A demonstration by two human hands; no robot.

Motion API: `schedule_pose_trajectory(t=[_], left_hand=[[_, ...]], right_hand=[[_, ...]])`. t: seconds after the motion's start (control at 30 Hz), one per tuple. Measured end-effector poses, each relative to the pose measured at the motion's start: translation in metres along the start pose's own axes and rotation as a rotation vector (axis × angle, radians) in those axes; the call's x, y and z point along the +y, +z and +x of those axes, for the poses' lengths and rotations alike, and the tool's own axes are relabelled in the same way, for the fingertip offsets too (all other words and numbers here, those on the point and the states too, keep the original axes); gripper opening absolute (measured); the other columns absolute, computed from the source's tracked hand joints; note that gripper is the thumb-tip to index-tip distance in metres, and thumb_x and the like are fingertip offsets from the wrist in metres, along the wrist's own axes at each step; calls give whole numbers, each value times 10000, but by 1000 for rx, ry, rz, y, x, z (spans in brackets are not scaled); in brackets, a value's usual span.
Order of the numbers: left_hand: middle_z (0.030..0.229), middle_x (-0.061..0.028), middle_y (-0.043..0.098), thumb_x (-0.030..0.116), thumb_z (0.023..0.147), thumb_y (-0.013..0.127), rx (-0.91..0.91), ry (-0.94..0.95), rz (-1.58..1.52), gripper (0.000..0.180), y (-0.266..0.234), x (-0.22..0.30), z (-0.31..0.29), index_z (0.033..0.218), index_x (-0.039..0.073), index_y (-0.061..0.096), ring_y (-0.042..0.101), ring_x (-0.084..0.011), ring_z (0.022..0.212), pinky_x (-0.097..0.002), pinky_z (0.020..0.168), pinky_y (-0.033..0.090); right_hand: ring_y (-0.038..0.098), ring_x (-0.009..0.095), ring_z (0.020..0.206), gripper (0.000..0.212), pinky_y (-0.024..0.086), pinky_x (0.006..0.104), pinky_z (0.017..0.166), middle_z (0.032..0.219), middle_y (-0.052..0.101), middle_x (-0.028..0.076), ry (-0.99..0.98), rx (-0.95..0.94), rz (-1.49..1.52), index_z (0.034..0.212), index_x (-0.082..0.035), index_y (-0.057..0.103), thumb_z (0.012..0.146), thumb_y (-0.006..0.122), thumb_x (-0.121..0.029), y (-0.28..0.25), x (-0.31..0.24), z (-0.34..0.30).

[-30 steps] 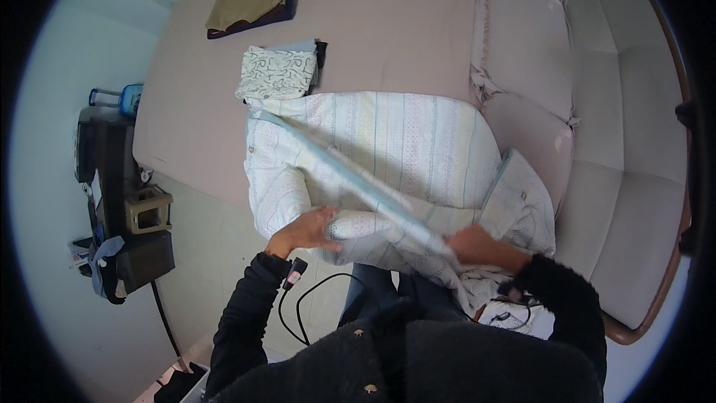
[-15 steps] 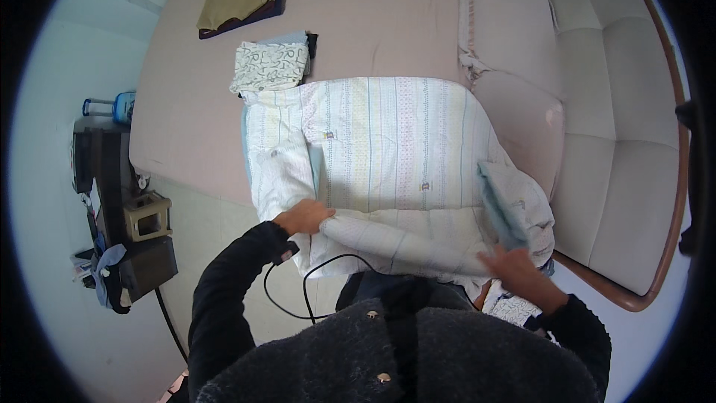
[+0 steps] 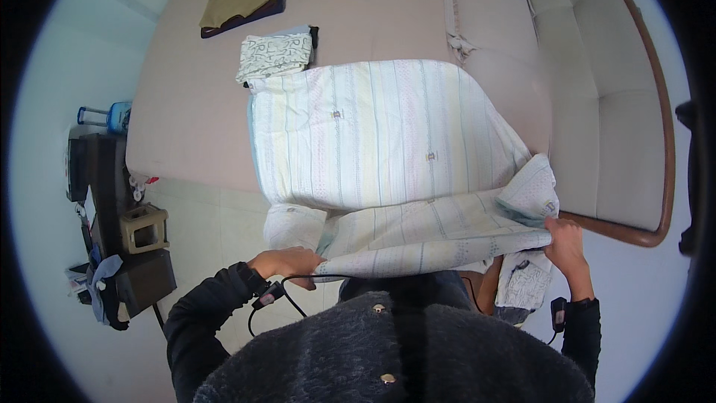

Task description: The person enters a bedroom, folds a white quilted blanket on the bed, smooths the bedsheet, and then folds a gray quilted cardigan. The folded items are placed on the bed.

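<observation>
A white quilt (image 3: 380, 142) with pastel stripes and a pale teal underside lies spread over the near side of the bed. Its near edge is pulled taut toward my body between my two hands. My left hand (image 3: 287, 263) is closed around the left end of that edge, below a turned-over corner. At the right end, my right hand (image 3: 565, 246) grips the edge beside another flap folded up and inward. The fingertips of both hands are partly hidden by the cloth.
On the pink bedsheet (image 3: 365, 15), printed folded cloth (image 3: 276, 56) touches the quilt's far left corner. Folded trousers (image 3: 240, 6) lie farther back. A padded headboard (image 3: 626, 127) borders the right. A stool (image 3: 144, 229) stands left, and black cables (image 3: 291, 304) hang by my left wrist.
Both hands have drawn the quilt's near edge closer to my body and pulled it straight. My right hand has moved outward to the right, and the side folds have shifted.
</observation>
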State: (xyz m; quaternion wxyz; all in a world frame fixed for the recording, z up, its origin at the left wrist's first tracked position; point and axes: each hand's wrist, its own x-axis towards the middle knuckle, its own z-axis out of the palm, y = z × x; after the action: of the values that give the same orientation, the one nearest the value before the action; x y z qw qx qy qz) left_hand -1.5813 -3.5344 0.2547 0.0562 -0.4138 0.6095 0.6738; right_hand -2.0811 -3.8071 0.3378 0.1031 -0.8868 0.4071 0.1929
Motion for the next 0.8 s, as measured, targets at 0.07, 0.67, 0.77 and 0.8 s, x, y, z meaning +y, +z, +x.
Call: schedule_pose_trajectory(t=[0.07,0.67,0.77,0.8], left_hand=[[859,-189,638,204,744,687,-27,51,-52,451,16,-2,-8,1136,49,529,615,-380,824,-443,703,467],[847,-164,679,218,744,695,127,-381,267,183,336,32,-63,882,100,676,654,-364,833,-449,734,512],[833,-156,683,248,748,700,175,-382,286,192,390,35,-77,879,108,681,655,-370,825,-456,733,516],[857,-150,685,259,741,711,182,-391,285,215,407,33,-80,896,113,683,655,-361,843,-449,740,516]], right_hand=[[597,365,765,387,464,463,683,811,599,158,128,222,24,961,-57,631,584,631,31,2,-11,-33],[579,343,761,196,477,455,609,883,526,127,257,384,-89,795,-18,590,613,623,48,119,-104,-335],[594,361,770,145,483,455,620,908,554,127,335,395,-18,763,-15,602,626,627,26,147,-113,-381],[602,370,768,126,486,454,632,903,565,126,367,348,53,750,-13,607,630,634,15,157,-116,-394]])
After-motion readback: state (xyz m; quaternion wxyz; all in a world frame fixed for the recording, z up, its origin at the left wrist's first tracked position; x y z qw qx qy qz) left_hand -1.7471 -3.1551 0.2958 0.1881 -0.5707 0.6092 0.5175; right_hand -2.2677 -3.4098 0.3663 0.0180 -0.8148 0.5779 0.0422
